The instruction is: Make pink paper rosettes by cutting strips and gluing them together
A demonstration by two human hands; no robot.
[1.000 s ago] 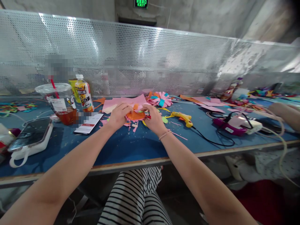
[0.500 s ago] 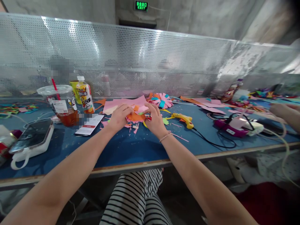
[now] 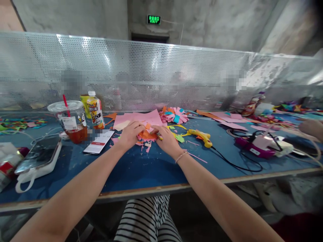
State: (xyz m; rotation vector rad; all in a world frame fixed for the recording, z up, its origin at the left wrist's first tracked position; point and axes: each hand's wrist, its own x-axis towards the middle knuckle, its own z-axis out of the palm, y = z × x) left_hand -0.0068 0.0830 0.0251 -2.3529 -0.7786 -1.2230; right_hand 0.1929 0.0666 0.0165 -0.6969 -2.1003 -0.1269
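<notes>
Low over the table, an orange paper piece (image 3: pixel 147 135) lies between my hands, a small orange square on top of it. My left hand (image 3: pixel 131 135) closes its bent fingers on the left edge. From the right, my right hand (image 3: pixel 166 140) grips the other edge, thumb and fingertips partly hidden. Pink paper sheets (image 3: pixel 151 117) lie just behind. A pink paper flower (image 3: pixel 176 116) with blue and orange strips stands beyond my right hand. Small paper scraps (image 3: pixel 148 147) are scattered in front of the orange piece.
To the right lies a yellow glue gun (image 3: pixel 203 137) with a black cord. Further right is a purple power strip (image 3: pixel 254 148), near another person's hand (image 3: pixel 310 127). On the left stand a drink cup (image 3: pixel 72 126), a bottle (image 3: pixel 96 111) and phones (image 3: pixel 99 142). A perforated metal screen (image 3: pixel 141 77) runs behind.
The view has tilted up slightly, so everything sits lower in the picture. My right fingers have come down flatter over the edge of the orange paper; my left hand stays at its side.
</notes>
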